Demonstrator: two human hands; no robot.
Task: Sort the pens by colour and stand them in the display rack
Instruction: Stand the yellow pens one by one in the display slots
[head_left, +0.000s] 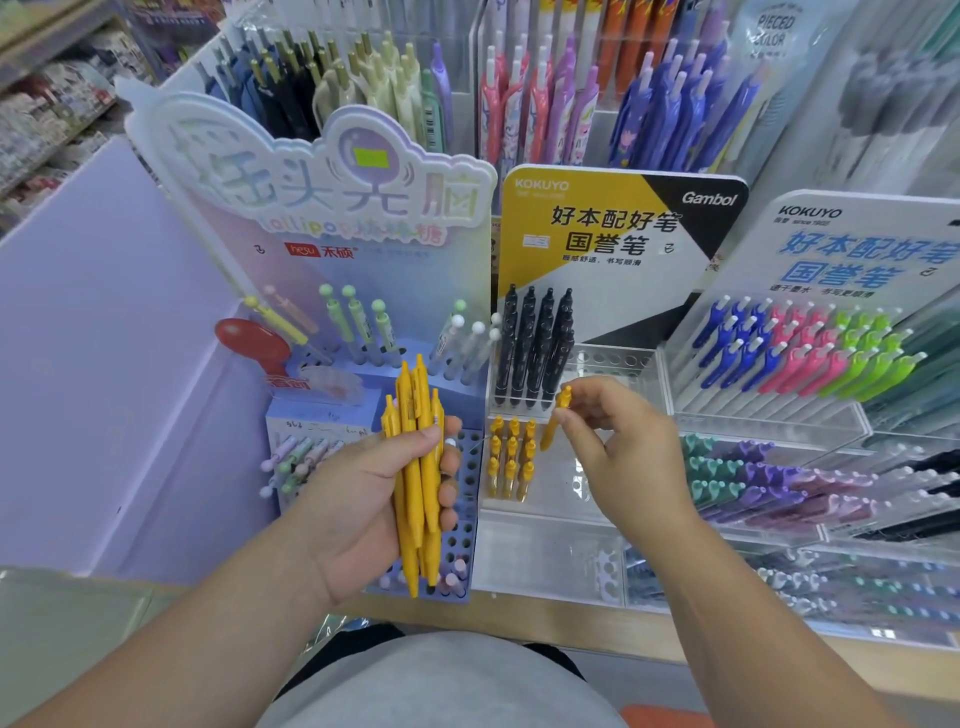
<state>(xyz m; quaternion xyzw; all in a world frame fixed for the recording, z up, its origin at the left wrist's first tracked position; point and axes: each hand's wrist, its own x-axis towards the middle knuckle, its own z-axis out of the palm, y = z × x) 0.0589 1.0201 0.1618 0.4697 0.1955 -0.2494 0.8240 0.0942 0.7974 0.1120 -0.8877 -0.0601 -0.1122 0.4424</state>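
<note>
My left hand (363, 499) grips a bundle of several yellow pens (415, 467), held upright in front of the blue lollipop rack. My right hand (618, 447) pinches a single yellow pen (555, 418) by its upper half, tip down, just right of the yellow pens (511, 457) that stand in the lower tier of the clear display rack (566, 519). Several black pens (535, 343) stand in the tier above, under a yellow and black sign.
A blue perforated rack (465, 525) with pastel pens stands at the left. Racks of blue, pink and green pens (800, 348) and teal and purple pens (769, 483) fill the right. More pens hang behind. A lilac panel (104, 389) borders the left.
</note>
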